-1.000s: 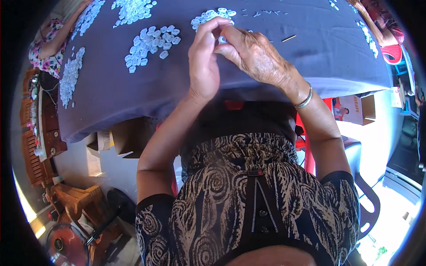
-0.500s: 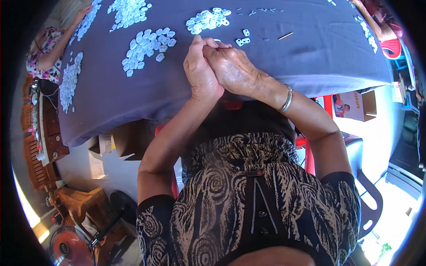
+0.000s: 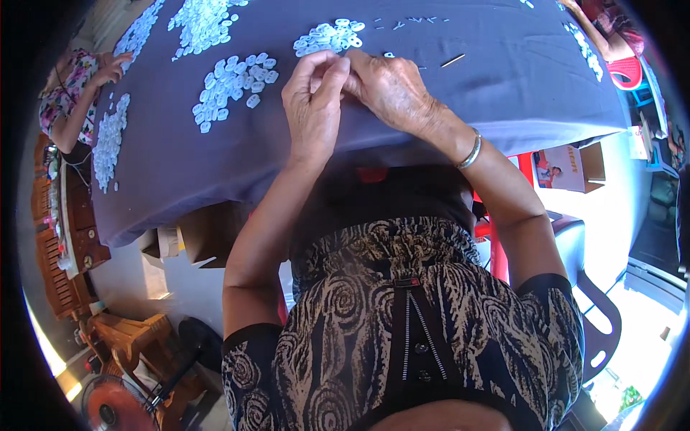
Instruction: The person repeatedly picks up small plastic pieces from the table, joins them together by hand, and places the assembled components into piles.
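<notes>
My left hand [image 3: 314, 104] and my right hand [image 3: 397, 95] meet at the fingertips over the near side of the cloth-covered table. Both are closed in a pinch, thumbs and forefingers together; whatever lies between them is hidden. A silvery bangle [image 3: 470, 149] circles my right wrist. Just beyond my fingers is a heap of small white plastic pieces with holes [image 3: 329, 34]. A looser group of the same white pieces [image 3: 228, 87] spreads left of my left hand. One white piece [image 3: 389, 54] shows partly behind my right hand.
Short thin metal pins [image 3: 417, 19] and a brass-coloured stick [image 3: 453, 60] lie beyond my right hand on the dark tablecloth [image 3: 517, 93]. More white piles [image 3: 205, 25] sit farther left. Another person's hand [image 3: 113, 70] works at the left edge; someone's arm [image 3: 596, 36] shows far right.
My hands were pressed together, right over left. Now the palms are apart, the fingertips pinch, and both hands sit slightly farther forward. The person at left has a hand lower on the table edge.
</notes>
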The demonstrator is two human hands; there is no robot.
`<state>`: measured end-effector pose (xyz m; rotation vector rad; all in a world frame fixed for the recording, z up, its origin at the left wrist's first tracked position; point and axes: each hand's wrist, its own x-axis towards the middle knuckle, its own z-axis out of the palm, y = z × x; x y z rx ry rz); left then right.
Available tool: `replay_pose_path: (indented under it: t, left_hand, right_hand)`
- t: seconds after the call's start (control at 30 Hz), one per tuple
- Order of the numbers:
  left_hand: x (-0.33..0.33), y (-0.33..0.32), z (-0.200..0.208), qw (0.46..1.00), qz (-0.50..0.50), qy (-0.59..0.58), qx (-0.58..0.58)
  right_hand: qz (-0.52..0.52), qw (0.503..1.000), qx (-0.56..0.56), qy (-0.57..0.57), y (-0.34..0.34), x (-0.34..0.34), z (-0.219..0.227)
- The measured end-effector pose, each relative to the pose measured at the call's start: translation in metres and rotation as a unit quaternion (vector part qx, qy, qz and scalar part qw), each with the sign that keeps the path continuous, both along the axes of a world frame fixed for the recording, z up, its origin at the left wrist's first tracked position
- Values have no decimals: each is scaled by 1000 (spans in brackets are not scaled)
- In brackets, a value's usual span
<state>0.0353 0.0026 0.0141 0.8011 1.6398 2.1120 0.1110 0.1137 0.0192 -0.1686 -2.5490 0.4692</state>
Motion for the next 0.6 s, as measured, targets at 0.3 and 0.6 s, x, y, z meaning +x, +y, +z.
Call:
replay_pose_path:
  t: [0.3, 0.6]
  left_hand:
    - [-41, -9, -10, 986, 52, 133, -89]
    - [-93, -36, -5, 843, 161, 381, -345]
  right_hand:
    - [-15, 999, 2, 47, 49, 3, 2]
    - [-47, 997, 2, -63, 82, 9, -7]
